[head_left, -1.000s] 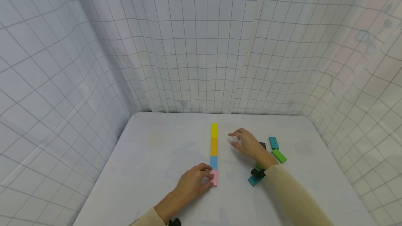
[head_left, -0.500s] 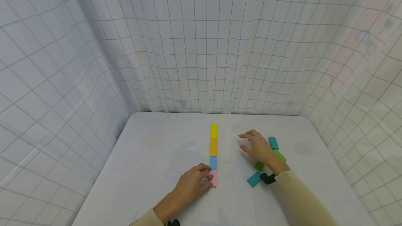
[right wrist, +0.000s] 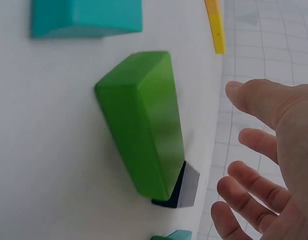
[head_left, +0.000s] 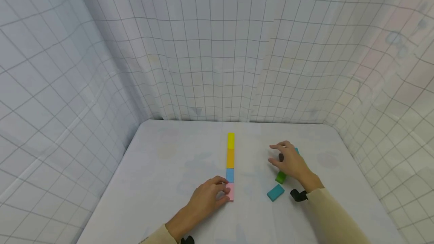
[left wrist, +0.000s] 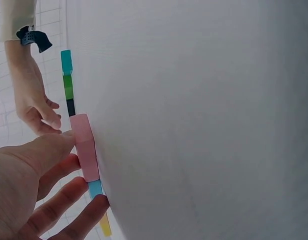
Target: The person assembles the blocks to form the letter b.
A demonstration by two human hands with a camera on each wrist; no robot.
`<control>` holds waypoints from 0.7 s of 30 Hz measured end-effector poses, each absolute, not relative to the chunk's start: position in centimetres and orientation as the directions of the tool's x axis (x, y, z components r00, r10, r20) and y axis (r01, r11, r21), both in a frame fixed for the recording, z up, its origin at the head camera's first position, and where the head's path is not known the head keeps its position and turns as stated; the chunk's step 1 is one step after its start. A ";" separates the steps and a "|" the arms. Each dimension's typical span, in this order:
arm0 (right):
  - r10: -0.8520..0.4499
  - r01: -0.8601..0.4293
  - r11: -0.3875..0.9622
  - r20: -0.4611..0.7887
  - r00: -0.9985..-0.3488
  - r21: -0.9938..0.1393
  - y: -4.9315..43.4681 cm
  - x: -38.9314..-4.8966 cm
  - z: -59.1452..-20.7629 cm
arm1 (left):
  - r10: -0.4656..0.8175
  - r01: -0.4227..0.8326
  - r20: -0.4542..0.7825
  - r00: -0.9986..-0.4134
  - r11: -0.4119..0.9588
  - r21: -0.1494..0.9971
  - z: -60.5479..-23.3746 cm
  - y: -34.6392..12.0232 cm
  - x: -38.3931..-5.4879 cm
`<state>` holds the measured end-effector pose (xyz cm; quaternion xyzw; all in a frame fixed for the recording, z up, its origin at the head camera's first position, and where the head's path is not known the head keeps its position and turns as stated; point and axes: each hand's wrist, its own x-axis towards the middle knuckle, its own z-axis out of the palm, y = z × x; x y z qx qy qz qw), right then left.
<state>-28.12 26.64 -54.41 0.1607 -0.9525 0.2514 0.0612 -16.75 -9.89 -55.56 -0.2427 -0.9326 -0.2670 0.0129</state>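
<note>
My left hand (head_left: 207, 197) holds the pink block (left wrist: 86, 152) with thumb and curled fingers, at the near end of a straight row on the white table. Beyond the pink one the row runs on with a blue block (head_left: 230, 175), an orange block (head_left: 230, 158) and a yellow block (head_left: 231, 140). Over the loose blocks at the right hovers my right hand (head_left: 289, 161), fingers spread and holding nothing. A black block (head_left: 281, 157) shows between its thumb and fingers in the head view. Close to it in the right wrist view lies a green block (right wrist: 143, 125).
Nearer to me than the green block lies a teal block (head_left: 275, 192). Another teal block (head_left: 297, 150) is partly hidden behind the right hand. White gridded cloth (head_left: 217, 67) hangs behind the table (head_left: 162, 183) and along both sides.
My right hand has moved rightward, away from the row and over the loose blocks, covering the second green block. The left hand stays at the pink block.
</note>
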 end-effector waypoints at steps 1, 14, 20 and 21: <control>-0.264 -0.326 0.832 0.197 -0.944 -0.449 26.8 -28.1 -54.5 | 0.446 0.459 0.152 -0.882 0.740 0.492 -55.5 -9.9 -16.7; -0.209 -0.251 0.870 0.144 -0.967 -0.425 28.9 -28.0 -54.8 | 0.464 0.489 0.182 -0.867 0.723 0.488 -55.5 -9.9 -16.7; -0.205 -0.233 0.864 0.111 -0.972 -0.446 29.1 -27.7 -54.7 | 0.460 0.480 0.170 -0.872 0.731 0.484 -55.7 -9.9 -16.7; -0.207 -0.233 0.863 0.107 -0.972 -0.448 29.2 -27.6 -54.7 | 0.457 0.476 0.166 -0.874 0.734 0.484 -55.8 -9.9 -16.7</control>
